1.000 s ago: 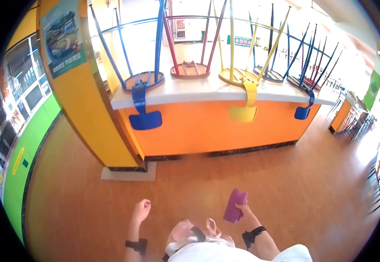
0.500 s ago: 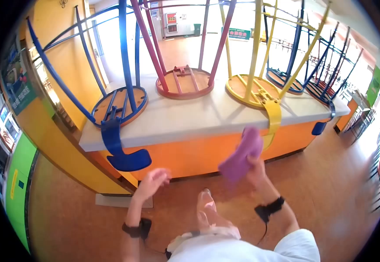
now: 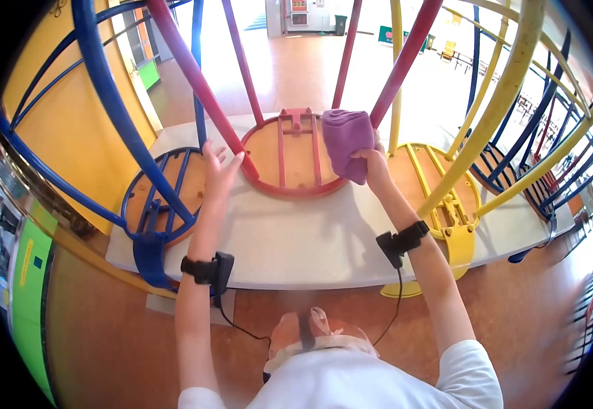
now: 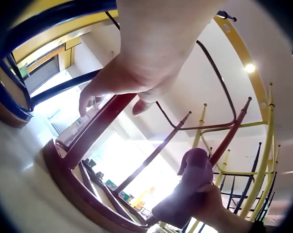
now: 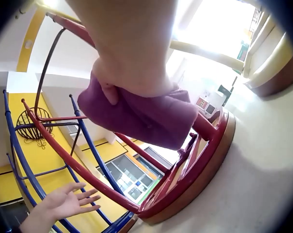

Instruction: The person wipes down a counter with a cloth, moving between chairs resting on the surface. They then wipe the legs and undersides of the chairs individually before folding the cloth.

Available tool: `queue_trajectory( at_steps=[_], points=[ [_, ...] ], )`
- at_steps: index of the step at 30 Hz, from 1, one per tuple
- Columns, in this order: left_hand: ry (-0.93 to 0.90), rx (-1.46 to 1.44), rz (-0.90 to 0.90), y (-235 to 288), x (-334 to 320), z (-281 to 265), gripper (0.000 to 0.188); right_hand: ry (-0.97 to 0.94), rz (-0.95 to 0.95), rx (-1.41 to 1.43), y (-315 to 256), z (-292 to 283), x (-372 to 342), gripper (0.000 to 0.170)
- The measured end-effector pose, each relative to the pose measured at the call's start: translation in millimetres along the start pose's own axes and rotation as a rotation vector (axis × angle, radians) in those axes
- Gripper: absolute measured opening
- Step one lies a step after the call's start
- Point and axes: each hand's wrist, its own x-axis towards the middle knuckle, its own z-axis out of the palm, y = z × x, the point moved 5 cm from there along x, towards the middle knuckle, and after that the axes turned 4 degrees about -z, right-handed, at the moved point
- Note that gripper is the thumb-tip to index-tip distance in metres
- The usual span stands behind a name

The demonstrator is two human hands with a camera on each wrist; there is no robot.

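An upside-down red stool (image 3: 260, 160) rests seat-down on the white counter (image 3: 283, 235), its legs pointing up. My right hand (image 3: 374, 169) grips a folded purple cloth (image 3: 346, 140) at the stool's right side, close by one red leg. In the right wrist view the cloth (image 5: 141, 119) bunches under the fingers and overlaps that leg. My left hand (image 3: 220, 170) is raised beside the stool's left leg with its fingers spread. The left wrist view has its thumb and fingers on either side of that red leg (image 4: 100, 124), not curled round it.
An upturned blue stool (image 3: 153, 187) stands left of the red one, a yellow stool (image 3: 439, 177) to the right. More blue stools (image 3: 514, 174) are farther right. A yellow wall (image 3: 99, 82) rises behind at the left. Cables hang from both wrist cameras.
The person has come up to the counter. Both hands have moved forward and up, over the counter to either side of the red stool. The purple cloth has stayed in the right hand.
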Motion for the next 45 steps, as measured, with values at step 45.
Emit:
queue_trajectory(
  at_steps=[45],
  points=[
    [0.057,0.255,0.1,22.1,9.1,32.3,0.027,0.017,-0.296,-0.368,17.1,-19.2,15.0,0.049]
  ],
)
